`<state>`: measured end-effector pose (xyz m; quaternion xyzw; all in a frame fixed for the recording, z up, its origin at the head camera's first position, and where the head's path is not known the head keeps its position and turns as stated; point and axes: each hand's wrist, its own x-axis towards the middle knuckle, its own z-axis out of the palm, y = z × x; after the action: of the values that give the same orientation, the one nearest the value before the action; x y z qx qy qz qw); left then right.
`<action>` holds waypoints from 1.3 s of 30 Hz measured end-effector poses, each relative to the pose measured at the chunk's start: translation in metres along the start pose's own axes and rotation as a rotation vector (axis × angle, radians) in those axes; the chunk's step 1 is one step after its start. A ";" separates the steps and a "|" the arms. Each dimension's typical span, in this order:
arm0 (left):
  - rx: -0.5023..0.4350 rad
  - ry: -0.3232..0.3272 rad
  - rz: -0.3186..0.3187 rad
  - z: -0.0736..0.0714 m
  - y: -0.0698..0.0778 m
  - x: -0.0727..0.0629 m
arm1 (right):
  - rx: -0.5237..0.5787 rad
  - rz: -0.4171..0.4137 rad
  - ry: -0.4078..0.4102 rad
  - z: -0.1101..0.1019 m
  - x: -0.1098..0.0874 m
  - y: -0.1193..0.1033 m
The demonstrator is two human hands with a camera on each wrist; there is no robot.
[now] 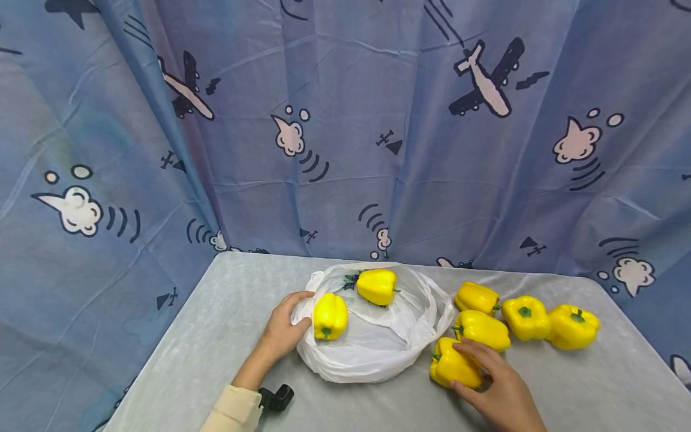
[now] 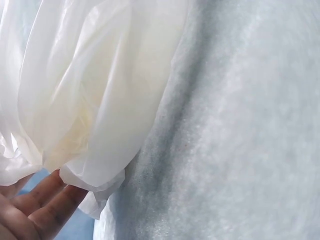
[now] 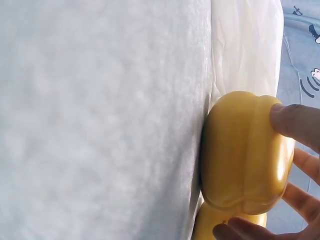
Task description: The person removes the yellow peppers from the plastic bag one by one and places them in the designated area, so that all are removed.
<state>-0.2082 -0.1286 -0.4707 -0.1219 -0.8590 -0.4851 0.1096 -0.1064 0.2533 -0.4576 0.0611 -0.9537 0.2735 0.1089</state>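
A white plastic bag lies spread open on the table, with two yellow bell peppers inside, one at the left and one at the back. My left hand holds the left rim of the bag between thumb and fingers; in the left wrist view, folds of the bag partly hide the fingertips. To the right of the bag, my right hand grips the nearest yellow bell pepper. The right wrist view shows the thumb and fingers around this pepper, which rests on the table.
Several more yellow bell peppers stand close together behind and right of my right hand, one lying directly behind the gripped one and another at the far right. A blue patterned curtain hangs behind the grey-covered table.
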 end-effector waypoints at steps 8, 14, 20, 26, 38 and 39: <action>0.007 0.008 0.023 0.000 -0.001 0.000 | -0.044 -0.041 0.045 -0.001 0.000 -0.002; 0.001 0.000 0.000 0.000 0.001 0.000 | 0.023 -0.013 0.033 -0.010 0.004 -0.008; -0.007 -0.005 -0.018 -0.001 0.003 0.000 | 0.079 -0.104 0.140 -0.020 0.011 -0.015; -0.011 -0.014 -0.028 -0.002 0.004 0.000 | 0.107 -0.192 0.185 -0.031 0.025 -0.024; -0.009 -0.018 -0.014 -0.001 0.004 -0.001 | 0.213 -0.127 0.081 -0.042 0.059 -0.044; -0.009 -0.016 -0.009 -0.001 0.004 -0.001 | 0.225 -0.121 0.071 -0.042 0.061 -0.046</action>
<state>-0.2061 -0.1271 -0.4672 -0.1223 -0.8582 -0.4883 0.1001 -0.1503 0.2337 -0.3849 0.1205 -0.9071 0.3738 0.1512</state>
